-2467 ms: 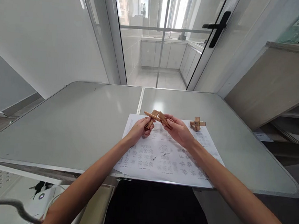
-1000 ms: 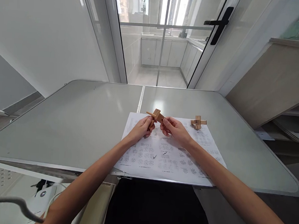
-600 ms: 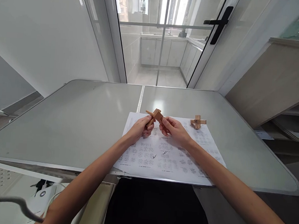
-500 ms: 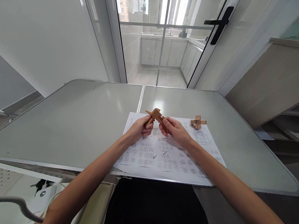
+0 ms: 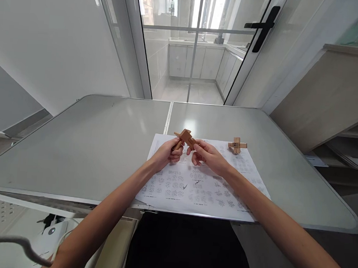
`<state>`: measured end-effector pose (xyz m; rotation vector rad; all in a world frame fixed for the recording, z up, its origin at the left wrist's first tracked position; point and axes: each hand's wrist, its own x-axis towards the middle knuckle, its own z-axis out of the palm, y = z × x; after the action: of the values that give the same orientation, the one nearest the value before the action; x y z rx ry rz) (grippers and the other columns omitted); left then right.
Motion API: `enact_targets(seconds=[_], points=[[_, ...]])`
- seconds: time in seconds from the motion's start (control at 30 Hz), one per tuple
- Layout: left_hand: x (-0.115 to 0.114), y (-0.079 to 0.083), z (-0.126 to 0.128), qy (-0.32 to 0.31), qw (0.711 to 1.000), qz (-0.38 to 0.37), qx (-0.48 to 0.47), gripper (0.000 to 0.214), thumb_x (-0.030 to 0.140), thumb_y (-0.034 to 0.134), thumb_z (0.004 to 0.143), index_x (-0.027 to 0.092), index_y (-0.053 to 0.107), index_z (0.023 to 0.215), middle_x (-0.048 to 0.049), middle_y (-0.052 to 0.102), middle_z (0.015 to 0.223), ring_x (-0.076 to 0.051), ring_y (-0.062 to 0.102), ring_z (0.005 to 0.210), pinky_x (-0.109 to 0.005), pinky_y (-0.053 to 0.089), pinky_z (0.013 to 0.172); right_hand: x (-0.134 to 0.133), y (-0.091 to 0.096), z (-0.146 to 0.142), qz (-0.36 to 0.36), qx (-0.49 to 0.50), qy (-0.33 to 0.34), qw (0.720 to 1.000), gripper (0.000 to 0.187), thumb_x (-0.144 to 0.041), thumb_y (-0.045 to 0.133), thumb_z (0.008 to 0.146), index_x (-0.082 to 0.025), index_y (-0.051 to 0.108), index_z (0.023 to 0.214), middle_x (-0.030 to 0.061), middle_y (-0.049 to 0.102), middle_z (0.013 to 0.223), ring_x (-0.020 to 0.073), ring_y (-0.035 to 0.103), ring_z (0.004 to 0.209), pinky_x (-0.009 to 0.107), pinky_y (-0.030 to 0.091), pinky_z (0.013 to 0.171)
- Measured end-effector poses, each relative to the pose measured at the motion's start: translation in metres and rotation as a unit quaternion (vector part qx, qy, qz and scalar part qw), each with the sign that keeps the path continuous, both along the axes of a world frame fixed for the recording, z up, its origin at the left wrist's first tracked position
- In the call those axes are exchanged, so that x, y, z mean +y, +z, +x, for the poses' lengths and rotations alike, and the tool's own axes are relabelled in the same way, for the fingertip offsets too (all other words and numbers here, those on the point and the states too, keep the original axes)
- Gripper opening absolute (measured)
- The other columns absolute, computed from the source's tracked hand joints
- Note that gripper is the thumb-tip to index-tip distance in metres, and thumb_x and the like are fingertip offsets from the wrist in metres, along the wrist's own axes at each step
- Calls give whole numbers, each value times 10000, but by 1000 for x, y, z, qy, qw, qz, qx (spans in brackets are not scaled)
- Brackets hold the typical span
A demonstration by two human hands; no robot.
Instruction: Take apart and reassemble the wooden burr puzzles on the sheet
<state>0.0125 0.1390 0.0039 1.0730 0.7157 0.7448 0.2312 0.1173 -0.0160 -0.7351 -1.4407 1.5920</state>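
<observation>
Between both hands, a partly joined wooden burr puzzle [image 5: 186, 137] of notched brown sticks is held above a printed sheet. My left hand [image 5: 170, 150] is closed around its lower left sticks, one of which points out to the left. With thumb and fingertips my right hand [image 5: 207, 153] grips the puzzle's notched right end; its other fingers are curled below. How the sticks lock together inside is too small to tell. A second wooden burr puzzle [image 5: 236, 145], cross-shaped and marked with a figure like 2, stands at the sheet's upper right.
The instruction sheet [image 5: 174, 197], covered in small diagrams, lies at the front edge of the grey folding table [image 5: 87, 151]. A white power adapter [image 5: 53, 233] and cable sit below left. Beyond is a glass door [image 5: 178, 59]; wooden shelves [image 5: 331, 92] stand at right.
My right hand's fingers have shifted slightly on the puzzle's right end, the index finger now reaching further under it. The left hand and the standing puzzle look the same.
</observation>
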Motion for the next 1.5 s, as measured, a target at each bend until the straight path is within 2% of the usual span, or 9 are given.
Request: enact_targets(seconds=[0.3, 0.47, 0.67, 0.87, 1.1, 1.23, 1.5], points=[[-3, -3, 1, 21, 997, 36, 63, 414, 549, 546, 1049, 218, 455, 817, 85, 335, 632, -64, 254, 454, -169, 300, 425, -1, 1, 0, 24, -46, -22, 998, 363, -565, 633, 1035, -229, 636, 1175, 6, 694, 957, 88, 602, 555, 261, 448, 519], [-5, -1, 3, 21, 995, 41, 91, 451, 560, 524, 1052, 212, 459, 774, 66, 366, 629, -64, 271, 450, -181, 266, 414, 1, -7, -1, 18, -59, -33, 998, 394, -608, 616, 1032, -233, 608, 1157, 0, 700, 936, 82, 606, 529, 241, 407, 475], [-6, 2, 3, 9, 992, 41, 116, 516, 552, 443, 1063, 204, 459, 682, 54, 320, 594, -71, 247, 441, -198, 224, 402, 0, -7, 0, 24, -71, -34, 997, 406, -606, 598, 1043, -224, 608, 1178, 18, 722, 966, 88, 634, 542, 242, 414, 478], [-6, 3, 1, -4, 992, 36, 121, 499, 552, 471, 1050, 213, 440, 685, 70, 267, 576, -70, 192, 432, -196, 155, 387, -1, -4, 1, 46, -85, -25, 995, 367, -572, 588, 1057, -220, 619, 1159, 8, 722, 953, 86, 625, 515, 255, 422, 494], [-3, -5, 2, 19, 994, 43, 98, 520, 615, 506, 1035, 235, 353, 716, 94, 235, 596, -65, 166, 439, -183, 207, 388, -2, 0, 0, 75, -89, -14, 993, 333, -553, 552, 1074, -234, 607, 1153, 1, 707, 941, 87, 573, 516, 272, 459, 539], [-3, -8, 4, 46, 992, 62, 96, 409, 545, 467, 1069, 239, 407, 805, 99, 260, 599, -69, 161, 435, -171, 174, 385, -5, 1, -1, 98, -108, -1, 989, 300, -525, 521, 1093, -240, 603, 1141, -5, 682, 925, 84, 532, 508, 280, 447, 547], [-9, -7, 6, 67, 986, 119, 97, 382, 536, 491, 1074, 220, 504, 859, 71, 345, 598, -84, 264, 446, -193, 259, 392, -4, 0, 2, 101, -126, 5, 987, 295, -533, 510, 1096, -252, 598, 1070, 1, 654, 898, 100, 469, 522, 285, 404, 531]])
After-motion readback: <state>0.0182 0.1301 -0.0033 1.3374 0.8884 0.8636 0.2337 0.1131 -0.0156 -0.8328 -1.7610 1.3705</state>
